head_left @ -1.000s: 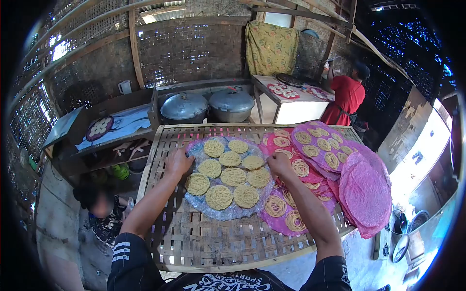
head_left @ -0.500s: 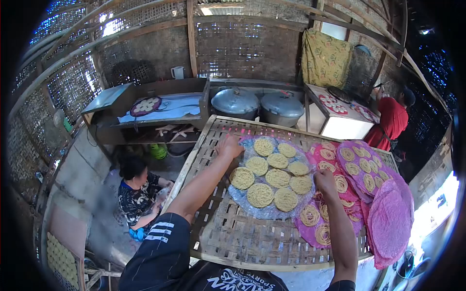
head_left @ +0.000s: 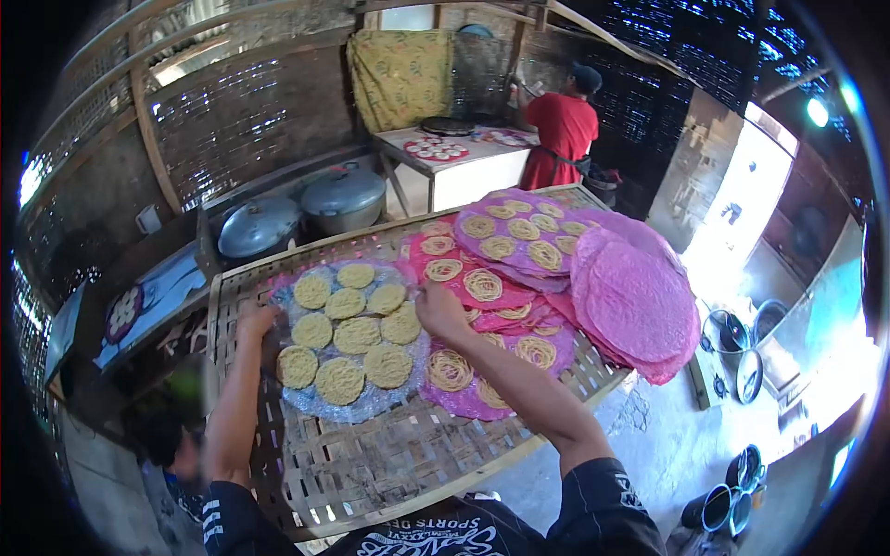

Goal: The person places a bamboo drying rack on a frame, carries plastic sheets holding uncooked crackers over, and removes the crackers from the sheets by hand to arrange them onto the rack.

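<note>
A clear plastic sheet [head_left: 389, 264] carrying several round, flat, yellowish dough cakes [head_left: 358, 335] lies on a woven bamboo rack [head_left: 371, 473]. At the sheet's left edge, my left hand [head_left: 257, 320] is closed, its fingers pinching the plastic. My right hand [head_left: 441, 311] is closed at the opposite edge, knuckles up, gripping the plastic beside the cakes; its fingertips are partly hidden. Just right of it, pink sheets [head_left: 501, 295] hold thin coiled noodle-like rounds [head_left: 450, 369], partly covered by my right forearm. A stack of bare pink sheets [head_left: 635, 292] overhangs the rack's right end.
Two large lidded pots [head_left: 343, 191] stand behind the rack. A person in red [head_left: 561, 130] works at a white-fronted counter [head_left: 473, 181] beyond. Another person [head_left: 181, 463] is low at the left, partly hidden. Black pans [head_left: 709, 508] sit on the floor at right.
My view has turned to the right, so the rack and pots appear further left. Both hands stay at opposite edges of the clear sheet; the left hand's fingers look more drawn together.
</note>
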Available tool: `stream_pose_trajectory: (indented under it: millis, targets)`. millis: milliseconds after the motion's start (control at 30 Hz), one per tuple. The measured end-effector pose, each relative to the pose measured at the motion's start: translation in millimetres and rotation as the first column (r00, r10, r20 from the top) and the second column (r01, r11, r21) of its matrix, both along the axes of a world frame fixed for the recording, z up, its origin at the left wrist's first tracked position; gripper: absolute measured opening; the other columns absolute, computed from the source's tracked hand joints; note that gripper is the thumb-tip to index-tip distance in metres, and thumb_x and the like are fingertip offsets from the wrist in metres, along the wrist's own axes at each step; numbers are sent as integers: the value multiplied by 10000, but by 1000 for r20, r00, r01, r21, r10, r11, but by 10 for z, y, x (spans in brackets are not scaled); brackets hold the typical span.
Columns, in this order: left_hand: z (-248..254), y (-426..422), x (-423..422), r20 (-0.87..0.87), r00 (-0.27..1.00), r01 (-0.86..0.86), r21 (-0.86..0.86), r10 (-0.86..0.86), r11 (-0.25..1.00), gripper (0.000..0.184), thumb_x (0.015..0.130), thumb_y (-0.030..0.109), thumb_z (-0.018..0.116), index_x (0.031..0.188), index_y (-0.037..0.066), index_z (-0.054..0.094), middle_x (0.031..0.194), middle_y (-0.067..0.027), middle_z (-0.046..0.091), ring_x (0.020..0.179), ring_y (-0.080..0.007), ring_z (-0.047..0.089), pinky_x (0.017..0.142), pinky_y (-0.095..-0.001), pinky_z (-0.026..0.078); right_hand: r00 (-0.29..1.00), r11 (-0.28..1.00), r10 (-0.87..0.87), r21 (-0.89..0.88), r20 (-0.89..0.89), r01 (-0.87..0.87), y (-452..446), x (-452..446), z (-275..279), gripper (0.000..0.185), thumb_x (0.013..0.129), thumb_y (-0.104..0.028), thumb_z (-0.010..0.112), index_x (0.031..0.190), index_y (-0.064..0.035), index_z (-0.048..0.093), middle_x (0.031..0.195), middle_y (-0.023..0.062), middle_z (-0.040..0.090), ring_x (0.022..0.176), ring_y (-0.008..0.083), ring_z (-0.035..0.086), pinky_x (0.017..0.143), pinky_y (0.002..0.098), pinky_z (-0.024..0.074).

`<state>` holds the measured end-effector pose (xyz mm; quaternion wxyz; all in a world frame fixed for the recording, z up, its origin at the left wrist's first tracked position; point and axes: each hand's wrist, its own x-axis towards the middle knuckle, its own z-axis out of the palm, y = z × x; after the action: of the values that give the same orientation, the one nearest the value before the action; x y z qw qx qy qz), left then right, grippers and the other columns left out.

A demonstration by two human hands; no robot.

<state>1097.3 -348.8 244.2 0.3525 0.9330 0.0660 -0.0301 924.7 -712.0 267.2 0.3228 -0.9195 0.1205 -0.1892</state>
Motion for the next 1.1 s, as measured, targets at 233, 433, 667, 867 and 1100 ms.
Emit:
stream_pose_trajectory:
  millis: [233, 433, 667, 867, 1100]
  targets:
    - [196, -254, -316, 251, 968, 70, -222, -12, 972, 488, 696, 286, 780, 1048, -40, 692, 991, -179, 707, 910, -279, 672, 817, -379, 497, 989, 999, 23, 29, 143, -28, 198, -1, 147, 274, 904, -209, 479, 1026, 1, 606, 896, 293, 654, 859, 467, 636, 771, 559, 489]
    - [-9, -148, 2, 183, 983, 119, -554, -19, 824, 381, 744, 218, 754, 1022, -37, 699, 957, -133, 705, 844, -206, 658, 770, -342, 497, 951, 989, 50, 119, 305, -90, 254, 121, 363, 240, 894, -174, 498, 970, 10, 633, 861, 284, 646, 849, 452, 637, 745, 520, 495]
    - [1343, -458, -483, 372, 924, 307, -582, -89, 753, 262, 821, 192, 702, 1004, 5, 694, 855, -67, 688, 750, -155, 630, 693, -325, 496, 900, 989, -8, 136, 435, -56, -11, -128, 1225, 238, 863, -161, 531, 894, 23, 678, 828, 268, 658, 821, 413, 666, 724, 459, 520]
    - [2681, -1014, -1071, 535, 808, 568, -599, -246, 564, 257, 856, 167, 692, 1043, -8, 671, 899, -75, 698, 734, -150, 665, 691, -291, 541, 836, 987, -132, 151, 532, 59, -567, -1212, 2150, 262, 882, -210, 553, 988, -39, 721, 723, 148, 652, 637, 138, 582, 612, 339, 484]
    - [3068, -2225, -2594, 677, 502, 852, -493, -538, 176, 269, 864, 161, 677, 1053, -31, 670, 921, -79, 695, 770, -122, 641, 710, -262, 502, 608, 853, -520, 404, 600, 332, -669, -3729, 2347, 225, 950, -160, 592, 1040, 22, 690, 910, 42, 687, 807, 89, 621, 764, 228, 489]
